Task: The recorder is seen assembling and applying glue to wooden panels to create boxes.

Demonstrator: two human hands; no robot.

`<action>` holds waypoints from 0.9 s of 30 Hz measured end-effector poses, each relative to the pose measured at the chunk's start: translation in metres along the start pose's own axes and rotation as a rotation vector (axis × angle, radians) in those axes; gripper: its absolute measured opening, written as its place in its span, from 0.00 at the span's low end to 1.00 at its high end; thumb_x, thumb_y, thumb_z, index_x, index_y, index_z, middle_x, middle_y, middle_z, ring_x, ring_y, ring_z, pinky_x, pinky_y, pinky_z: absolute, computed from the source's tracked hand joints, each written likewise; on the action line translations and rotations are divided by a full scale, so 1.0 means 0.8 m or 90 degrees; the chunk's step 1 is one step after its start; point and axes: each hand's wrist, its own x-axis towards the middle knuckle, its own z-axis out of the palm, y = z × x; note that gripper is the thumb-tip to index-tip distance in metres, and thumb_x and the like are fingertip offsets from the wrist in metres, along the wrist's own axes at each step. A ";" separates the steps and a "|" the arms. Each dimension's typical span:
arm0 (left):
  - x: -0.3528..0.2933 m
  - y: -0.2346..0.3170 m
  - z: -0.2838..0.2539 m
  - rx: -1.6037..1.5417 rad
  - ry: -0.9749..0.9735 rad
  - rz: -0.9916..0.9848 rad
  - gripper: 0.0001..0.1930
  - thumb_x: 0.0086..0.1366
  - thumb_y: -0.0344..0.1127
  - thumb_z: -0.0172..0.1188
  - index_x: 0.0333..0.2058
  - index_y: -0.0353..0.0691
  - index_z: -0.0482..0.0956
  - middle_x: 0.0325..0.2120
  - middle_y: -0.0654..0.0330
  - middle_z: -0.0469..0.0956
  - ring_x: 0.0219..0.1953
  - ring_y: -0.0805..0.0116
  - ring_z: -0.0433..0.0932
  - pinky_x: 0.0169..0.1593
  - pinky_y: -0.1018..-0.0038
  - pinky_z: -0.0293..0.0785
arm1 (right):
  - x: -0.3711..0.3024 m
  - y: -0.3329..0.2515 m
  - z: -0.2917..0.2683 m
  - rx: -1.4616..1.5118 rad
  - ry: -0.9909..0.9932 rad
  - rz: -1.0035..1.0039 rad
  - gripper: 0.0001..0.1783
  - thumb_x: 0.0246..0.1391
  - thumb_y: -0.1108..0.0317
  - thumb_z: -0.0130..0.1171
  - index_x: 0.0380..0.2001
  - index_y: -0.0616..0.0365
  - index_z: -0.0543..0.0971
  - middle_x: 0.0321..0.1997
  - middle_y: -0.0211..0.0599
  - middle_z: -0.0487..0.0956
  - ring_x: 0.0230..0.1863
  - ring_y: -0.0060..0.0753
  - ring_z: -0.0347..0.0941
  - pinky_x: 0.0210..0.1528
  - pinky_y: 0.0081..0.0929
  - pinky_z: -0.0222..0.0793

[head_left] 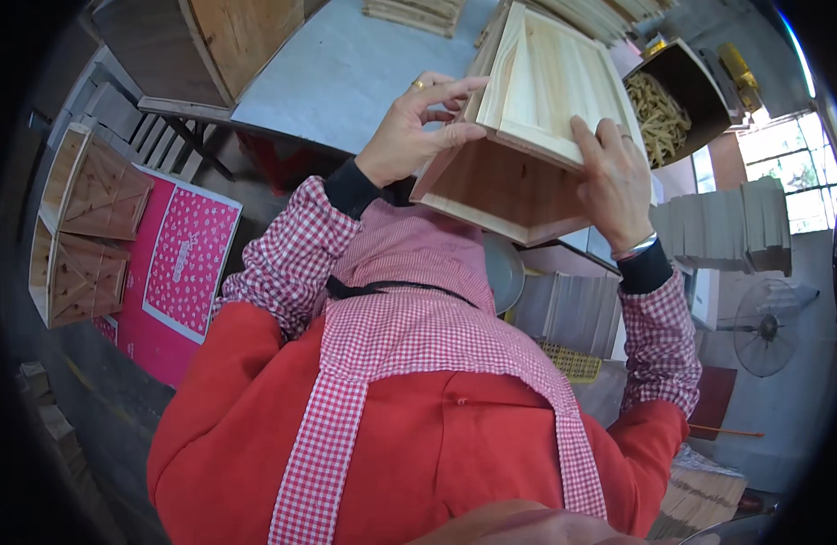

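Observation:
A pale wooden box [564, 86] is tilted above the near side of the table, its open end facing me and its dark inside showing. My left hand [409, 132] grips the box's left edge, with thumb and fingertips on the wood; a ring shows on one finger. On the other side, my right hand [615, 182] clasps the right edge, its fingers reaching over the framed top panel. The far end of the box and its underside are hidden from view.
Wooden strips [416, 14] lie stacked on the blue-grey table [327, 77]. A dark bin [704, 100] holding pale wood pieces [654, 118] stands right. Crates [91, 272] rest on a pink surface [164, 350] at left. Stacked panels [727, 227] and a fan [766, 329] are farther right.

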 end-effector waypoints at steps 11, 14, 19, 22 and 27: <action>0.006 -0.011 0.015 0.003 -0.008 0.029 0.23 0.59 0.25 0.61 0.54 0.42 0.73 0.45 0.65 0.66 0.48 0.74 0.67 0.50 0.78 0.68 | -0.008 0.010 0.022 0.008 0.017 0.029 0.20 0.34 0.79 0.55 0.38 0.58 0.72 0.31 0.39 0.69 0.36 0.41 0.71 0.36 0.33 0.68; 0.008 -0.003 0.030 -0.005 0.005 0.012 0.21 0.60 0.25 0.58 0.54 0.38 0.72 0.48 0.63 0.66 0.51 0.71 0.67 0.54 0.76 0.65 | -0.017 0.021 0.034 0.054 0.071 0.021 0.24 0.33 0.80 0.55 0.40 0.56 0.74 0.30 0.39 0.69 0.35 0.40 0.70 0.36 0.33 0.67; 0.015 0.002 0.045 0.023 -0.001 0.013 0.21 0.60 0.23 0.59 0.53 0.36 0.73 0.46 0.62 0.66 0.48 0.72 0.68 0.50 0.77 0.69 | -0.031 0.032 0.040 0.076 0.101 0.063 0.19 0.34 0.78 0.56 0.37 0.57 0.74 0.31 0.37 0.70 0.36 0.38 0.71 0.37 0.31 0.68; 0.018 0.003 0.053 0.009 0.025 0.018 0.19 0.61 0.25 0.58 0.52 0.35 0.73 0.47 0.61 0.66 0.51 0.71 0.67 0.54 0.75 0.65 | -0.036 0.036 0.040 0.071 0.112 0.081 0.18 0.33 0.77 0.57 0.34 0.57 0.73 0.31 0.36 0.71 0.36 0.37 0.71 0.37 0.29 0.67; 0.022 0.006 0.056 0.006 0.024 0.006 0.19 0.61 0.26 0.57 0.52 0.35 0.73 0.48 0.61 0.66 0.53 0.69 0.65 0.58 0.72 0.60 | -0.044 0.043 0.031 0.094 0.108 0.093 0.17 0.37 0.73 0.60 0.36 0.58 0.74 0.30 0.35 0.70 0.36 0.37 0.71 0.38 0.31 0.67</action>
